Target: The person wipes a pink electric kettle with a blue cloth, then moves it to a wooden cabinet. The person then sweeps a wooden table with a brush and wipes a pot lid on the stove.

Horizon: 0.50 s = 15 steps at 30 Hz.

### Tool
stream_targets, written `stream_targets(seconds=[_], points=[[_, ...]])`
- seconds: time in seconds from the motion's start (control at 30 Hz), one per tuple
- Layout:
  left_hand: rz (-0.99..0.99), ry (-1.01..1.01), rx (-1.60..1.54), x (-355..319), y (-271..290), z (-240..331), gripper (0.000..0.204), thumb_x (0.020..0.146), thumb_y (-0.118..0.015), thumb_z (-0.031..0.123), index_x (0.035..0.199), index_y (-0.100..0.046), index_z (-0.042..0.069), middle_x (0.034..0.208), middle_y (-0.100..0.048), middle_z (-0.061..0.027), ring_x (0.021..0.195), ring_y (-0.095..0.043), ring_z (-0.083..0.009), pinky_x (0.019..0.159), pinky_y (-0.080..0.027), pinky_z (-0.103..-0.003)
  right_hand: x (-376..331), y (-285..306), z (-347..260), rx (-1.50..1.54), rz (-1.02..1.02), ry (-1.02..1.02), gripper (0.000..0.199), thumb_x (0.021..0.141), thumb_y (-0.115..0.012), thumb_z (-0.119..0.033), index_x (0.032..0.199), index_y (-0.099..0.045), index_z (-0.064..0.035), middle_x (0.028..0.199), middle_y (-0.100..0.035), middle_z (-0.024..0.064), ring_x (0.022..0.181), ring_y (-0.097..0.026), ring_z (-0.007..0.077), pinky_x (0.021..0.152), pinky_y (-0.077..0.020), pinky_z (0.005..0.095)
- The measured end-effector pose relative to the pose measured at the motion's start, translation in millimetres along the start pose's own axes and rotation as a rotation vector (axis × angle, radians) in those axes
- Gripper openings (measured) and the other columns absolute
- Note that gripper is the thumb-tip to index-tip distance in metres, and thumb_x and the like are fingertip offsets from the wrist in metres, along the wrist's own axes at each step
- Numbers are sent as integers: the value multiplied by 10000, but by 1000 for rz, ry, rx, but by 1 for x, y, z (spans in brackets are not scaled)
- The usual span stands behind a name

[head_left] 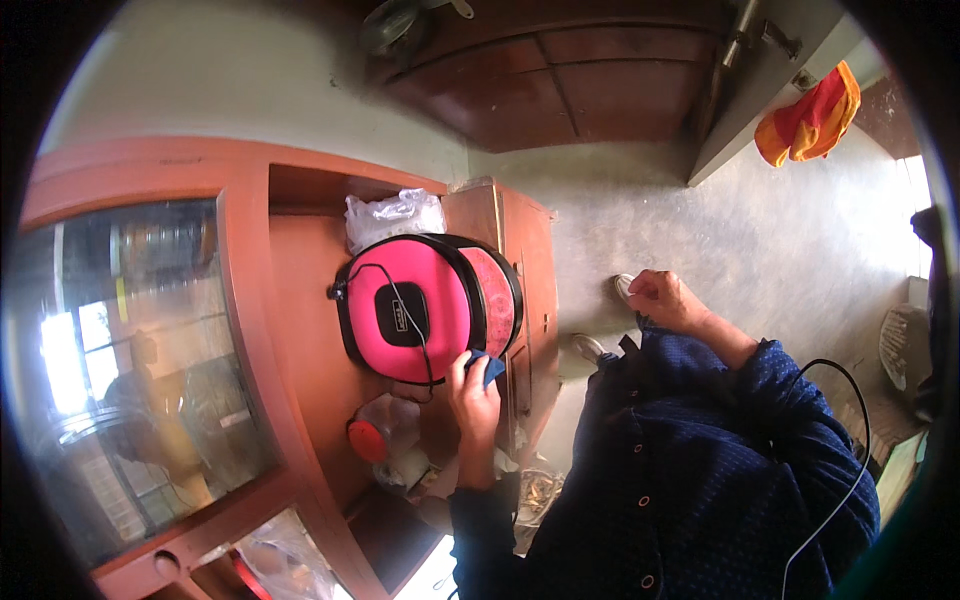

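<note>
The person's left hand (474, 392) grasps a dark blue cloth (487, 369) between thumb and fingers at the five o'clock edge of a pink-and-black rounded appliance (403, 305), which sits on a reddish-brown cabinet (310, 330) with a black cable (421, 345) draped across its front. At two o'clock from that hand, the right hand (668, 300) is raised with fingers curled inward, though one cannot tell whether they grip anything. A clear plastic bag (395, 215) lies at the appliance's twelve o'clock, a red-lidded jar (388, 428) near its six.
</note>
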State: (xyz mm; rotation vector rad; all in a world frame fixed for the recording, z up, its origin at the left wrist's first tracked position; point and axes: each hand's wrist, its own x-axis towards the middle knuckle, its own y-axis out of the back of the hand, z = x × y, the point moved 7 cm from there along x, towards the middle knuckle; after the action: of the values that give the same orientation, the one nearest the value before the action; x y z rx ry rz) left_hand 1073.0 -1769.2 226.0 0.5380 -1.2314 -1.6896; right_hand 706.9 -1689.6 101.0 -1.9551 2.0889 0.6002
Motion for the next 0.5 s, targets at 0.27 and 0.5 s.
stream_targets(seconds=[0.27,0.5], points=[[95,-116,74,194,-26,-24,381,859,-662,-2,1240,-685,-12,1308,-635,-229,1222,-599,-438,1080,-481,-497,-6,35,18,-1,110,-14,213,927,-745,-188,1033,-725,-4,878,-751,110,818,-716,181,774,-582,360],[-612,-67,366,243,-92,-40,236,900,-615,140,1031,-725,-23,1109,-718,-246,1080,-665,-453,1013,-527,-530,-12,57,24,157,88,-137,196,972,-708,-150,1051,-698,29,885,-743,88,813,-704,143,754,-578,333]])
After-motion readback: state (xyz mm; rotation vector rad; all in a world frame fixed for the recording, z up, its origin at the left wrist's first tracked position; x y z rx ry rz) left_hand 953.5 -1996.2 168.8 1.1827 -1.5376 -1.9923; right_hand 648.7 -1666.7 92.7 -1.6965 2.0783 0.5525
